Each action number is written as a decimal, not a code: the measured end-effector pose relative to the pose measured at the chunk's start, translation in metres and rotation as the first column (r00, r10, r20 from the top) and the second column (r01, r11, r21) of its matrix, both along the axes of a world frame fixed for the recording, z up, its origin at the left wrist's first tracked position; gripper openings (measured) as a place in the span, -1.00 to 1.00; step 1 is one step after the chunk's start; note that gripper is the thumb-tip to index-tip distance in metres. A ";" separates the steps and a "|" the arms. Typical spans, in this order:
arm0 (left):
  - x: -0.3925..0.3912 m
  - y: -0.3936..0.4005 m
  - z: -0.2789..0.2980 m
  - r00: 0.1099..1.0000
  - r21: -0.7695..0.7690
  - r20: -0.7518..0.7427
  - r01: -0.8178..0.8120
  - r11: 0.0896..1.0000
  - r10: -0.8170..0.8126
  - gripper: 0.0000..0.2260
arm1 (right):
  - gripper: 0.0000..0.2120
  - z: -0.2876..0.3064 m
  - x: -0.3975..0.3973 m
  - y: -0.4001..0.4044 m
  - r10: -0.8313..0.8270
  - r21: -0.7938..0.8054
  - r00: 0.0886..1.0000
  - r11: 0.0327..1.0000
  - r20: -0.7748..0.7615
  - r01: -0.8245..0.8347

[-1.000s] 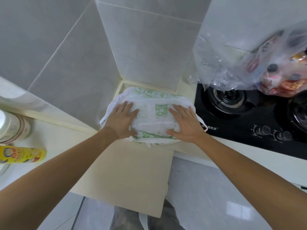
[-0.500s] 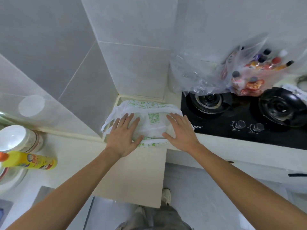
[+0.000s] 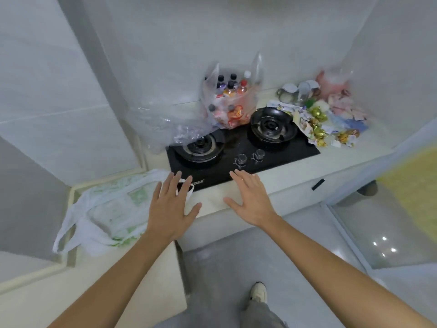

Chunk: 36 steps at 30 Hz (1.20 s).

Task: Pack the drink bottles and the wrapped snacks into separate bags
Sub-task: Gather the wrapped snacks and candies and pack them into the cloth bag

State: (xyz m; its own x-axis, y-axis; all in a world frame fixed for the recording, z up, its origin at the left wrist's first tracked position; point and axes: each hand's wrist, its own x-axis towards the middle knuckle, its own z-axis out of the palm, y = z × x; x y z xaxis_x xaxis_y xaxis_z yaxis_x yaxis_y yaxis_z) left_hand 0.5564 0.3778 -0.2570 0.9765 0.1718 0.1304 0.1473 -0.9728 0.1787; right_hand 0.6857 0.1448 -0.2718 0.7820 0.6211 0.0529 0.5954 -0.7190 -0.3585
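Both the left hand [image 3: 170, 209] and the right hand [image 3: 251, 200] are held flat with fingers spread, nothing gripped. Beside the left hand, a white green-printed bag [image 3: 111, 209] is spread on the counter [image 3: 212, 200]. Beyond the fingertips, across the gas hob [image 3: 241, 147], bottles are seen standing in a clear bag [image 3: 230, 100], and wrapped snacks [image 3: 324, 125] are scattered further right.

hands [image 3: 173, 209]: 2 | burners [image 3: 201, 147]: 2 | knobs [image 3: 241, 158]: 2 | white bag [image 3: 111, 209]: 1

Hob [image 3: 279, 147]: black, two burners, set in the counter.
Knobs [image 3: 250, 156]: two, at the hob's front edge.
Cups [image 3: 295, 91]: behind the hob's right corner, by the wall.
Shoe [image 3: 259, 292]: on the floor below the hob.
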 end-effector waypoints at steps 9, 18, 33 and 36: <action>0.154 -0.165 0.014 0.990 -0.027 0.031 0.142 0.990 -0.141 -0.34 | -0.26 0.011 0.098 -0.171 -0.136 -0.009 0.991 0.991 -0.016 0.136; 0.268 -0.300 -0.003 0.988 -0.109 -0.057 0.136 0.985 -0.143 -0.30 | -0.27 -0.003 0.212 -0.319 -0.244 -0.097 0.966 0.967 -0.090 0.235; 0.503 -0.407 -0.066 0.938 -0.153 -0.176 0.273 0.950 -0.298 -0.43 | -0.29 -0.073 0.433 -0.436 -0.434 -0.281 0.873 0.886 -0.224 0.368; 0.542 -0.428 -0.074 0.916 -0.182 -0.225 0.294 0.938 -0.331 -0.47 | -0.30 -0.084 0.475 -0.447 -0.397 -0.298 0.890 0.897 -0.223 0.326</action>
State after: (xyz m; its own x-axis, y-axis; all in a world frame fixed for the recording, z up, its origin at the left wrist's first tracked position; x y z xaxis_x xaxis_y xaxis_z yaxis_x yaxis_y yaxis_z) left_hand 1.0987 -0.0500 -0.3311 0.9807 -0.1492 -0.1266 -0.1029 -0.9436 0.3146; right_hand 1.1603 -0.3020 -0.3563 0.9151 0.2568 -0.3109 0.1815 -0.9508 -0.2511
